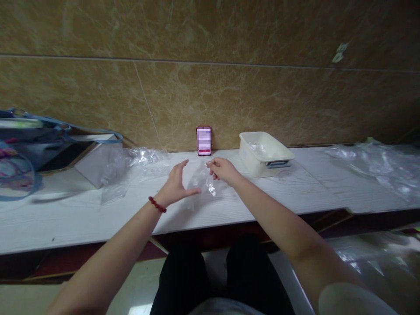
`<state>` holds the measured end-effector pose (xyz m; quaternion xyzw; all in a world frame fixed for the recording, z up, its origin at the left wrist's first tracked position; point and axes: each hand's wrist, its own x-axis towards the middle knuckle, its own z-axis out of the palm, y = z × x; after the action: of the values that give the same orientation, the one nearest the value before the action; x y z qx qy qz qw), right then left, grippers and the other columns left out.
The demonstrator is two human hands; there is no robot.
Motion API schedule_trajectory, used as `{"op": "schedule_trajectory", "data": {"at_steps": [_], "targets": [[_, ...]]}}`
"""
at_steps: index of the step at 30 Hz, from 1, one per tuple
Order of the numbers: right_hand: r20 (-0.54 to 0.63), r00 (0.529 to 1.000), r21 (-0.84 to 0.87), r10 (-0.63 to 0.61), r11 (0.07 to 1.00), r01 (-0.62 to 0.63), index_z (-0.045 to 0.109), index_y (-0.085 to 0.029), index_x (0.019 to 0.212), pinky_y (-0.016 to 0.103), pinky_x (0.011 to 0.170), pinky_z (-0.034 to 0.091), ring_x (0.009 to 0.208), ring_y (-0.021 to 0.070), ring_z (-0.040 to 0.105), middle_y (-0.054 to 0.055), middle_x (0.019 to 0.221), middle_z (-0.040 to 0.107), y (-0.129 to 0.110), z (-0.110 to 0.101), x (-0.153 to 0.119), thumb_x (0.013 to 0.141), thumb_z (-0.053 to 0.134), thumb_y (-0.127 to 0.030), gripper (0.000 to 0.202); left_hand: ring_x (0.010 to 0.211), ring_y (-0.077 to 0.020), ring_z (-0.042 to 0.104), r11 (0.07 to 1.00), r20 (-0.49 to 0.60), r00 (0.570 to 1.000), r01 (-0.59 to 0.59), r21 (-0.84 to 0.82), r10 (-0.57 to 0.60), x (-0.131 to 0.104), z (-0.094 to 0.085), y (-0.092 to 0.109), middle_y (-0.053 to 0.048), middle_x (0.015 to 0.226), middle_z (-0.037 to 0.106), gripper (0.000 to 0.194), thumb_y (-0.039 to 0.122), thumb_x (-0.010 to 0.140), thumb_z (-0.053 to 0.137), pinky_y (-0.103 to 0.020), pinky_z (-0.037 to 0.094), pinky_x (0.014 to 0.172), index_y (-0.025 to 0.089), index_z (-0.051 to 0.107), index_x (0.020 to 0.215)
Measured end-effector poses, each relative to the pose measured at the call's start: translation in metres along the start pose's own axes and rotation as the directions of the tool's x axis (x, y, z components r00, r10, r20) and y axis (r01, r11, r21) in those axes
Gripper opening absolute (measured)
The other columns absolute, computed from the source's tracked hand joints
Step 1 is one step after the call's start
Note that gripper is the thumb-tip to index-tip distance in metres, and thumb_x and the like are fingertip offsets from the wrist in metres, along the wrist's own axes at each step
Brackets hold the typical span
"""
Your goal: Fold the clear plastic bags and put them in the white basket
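Observation:
A clear plastic bag hangs just over the white tabletop from my right hand, whose thumb and fingers pinch its upper edge. My left hand, with a red bead bracelet on the wrist, is beside the bag's left side. Its thumb and fingers are spread wide and grip nothing. Whether the left thumb touches the film I cannot tell. Behind the bag a phone with a lit screen leans upright against the wall.
A cream plastic basket with clear film inside stands right of my hands. More clear bags lie at left by a white box and a blue bag. A heap of clear plastic covers the table's right end.

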<state>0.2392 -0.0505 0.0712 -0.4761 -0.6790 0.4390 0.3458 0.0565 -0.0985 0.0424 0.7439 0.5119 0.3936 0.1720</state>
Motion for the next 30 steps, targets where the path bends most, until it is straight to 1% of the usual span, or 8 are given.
{"op": "schedule_trajectory", "data": {"at_steps": [4,8,12,14,18,24,28,30], "targets": [[0.032,0.997,0.079,0.074,0.994,-0.076,0.049,-0.014,0.069,0.015,0.032,0.028,0.032,0.0035,0.041,-0.006,0.045,0.046,-0.011,0.001,-0.004,0.081,0.044,-0.035,0.024,0.123,-0.0344,0.015,0.984,-0.145,0.987,-0.041,0.173,0.067,-0.022,0.040,0.004,-0.015,0.135,0.018,0.087,0.036,0.048,0.072,-0.050,0.015,0.098,0.020,0.032,0.124],[0.040,0.990,0.059,0.134,0.989,-0.136,0.050,-0.014,0.066,0.015,0.033,0.027,0.031,0.0036,0.039,-0.007,0.038,0.041,-0.019,-0.005,-0.006,0.079,0.046,-0.037,0.026,0.114,-0.0258,0.036,0.997,-0.137,0.988,0.070,0.013,-0.067,-0.023,0.055,-0.004,-0.012,0.124,0.037,0.058,0.022,0.069,0.054,-0.042,0.027,0.095,0.021,0.033,0.123],[0.035,0.987,-0.051,0.156,0.987,-0.154,0.051,-0.015,0.061,0.017,0.035,0.027,0.033,0.0046,0.037,-0.007,0.036,0.038,-0.024,-0.023,-0.008,0.076,0.050,-0.034,0.024,0.092,-0.0204,0.052,0.946,0.014,0.979,0.200,-0.256,-0.203,-0.014,0.045,-0.003,-0.005,0.098,0.057,0.038,0.025,0.067,0.057,-0.032,0.038,0.083,0.020,0.050,0.104],[0.042,0.992,-0.103,0.123,0.988,-0.118,0.051,-0.015,0.060,0.018,0.037,0.028,0.036,0.0046,0.037,-0.005,0.040,0.041,-0.026,-0.035,-0.007,0.073,0.054,-0.034,0.023,0.079,-0.0174,0.055,0.829,0.147,0.947,0.321,-0.458,-0.285,-0.013,0.041,0.002,-0.003,0.083,0.060,0.027,0.029,0.066,0.059,-0.028,0.042,0.074,0.018,0.055,0.090],[0.051,0.998,-0.171,0.046,0.985,-0.036,0.055,-0.016,0.063,0.018,0.042,0.032,0.046,0.0056,0.043,-0.001,0.055,0.052,-0.027,-0.053,0.002,0.067,0.060,-0.035,0.021,0.062,-0.0112,0.055,0.408,0.463,0.851,0.524,-0.747,-0.247,-0.015,0.043,0.011,-0.002,0.068,0.059,0.018,0.029,0.072,0.055,-0.023,0.043,0.061,0.014,0.058,0.081],[-0.053,0.995,-0.273,0.084,0.957,-0.096,0.059,-0.016,0.079,0.021,0.055,0.041,0.062,0.0096,0.052,0.004,0.074,0.059,-0.008,-0.064,0.034,0.070,0.056,-0.028,0.015,0.074,-0.0148,0.060,-0.051,0.655,0.719,0.664,-0.746,-0.231,-0.008,0.058,0.011,-0.007,0.081,0.063,0.024,0.028,0.078,0.046,-0.028,0.046,0.072,0.012,0.058,0.090],[-0.253,0.920,-0.557,-0.300,0.823,0.115,0.057,-0.014,0.092,0.031,0.079,0.039,0.088,0.0168,0.051,0.008,0.092,0.058,0.007,-0.059,0.020,0.073,0.053,-0.024,0.022,0.086,-0.0170,0.058,-0.176,0.678,0.698,0.655,-0.735,-0.229,-0.005,0.066,0.010,-0.008,0.094,0.061,0.033,0.031,0.079,0.042,-0.034,0.045,0.078,0.018,0.049,0.109],[-0.106,0.872,-0.601,-0.478,0.729,0.326,0.055,-0.015,0.097,0.033,0.084,0.036,0.094,0.0174,0.048,0.008,0.096,0.056,0.011,-0.054,-0.004,0.076,0.050,-0.029,0.026,0.090,-0.0185,0.058,-0.218,0.684,0.684,0.649,-0.729,-0.251,-0.007,0.068,0.009,-0.009,0.098,0.060,0.034,0.030,0.078,0.043,-0.036,0.045,0.079,0.019,0.047,0.111]]}}
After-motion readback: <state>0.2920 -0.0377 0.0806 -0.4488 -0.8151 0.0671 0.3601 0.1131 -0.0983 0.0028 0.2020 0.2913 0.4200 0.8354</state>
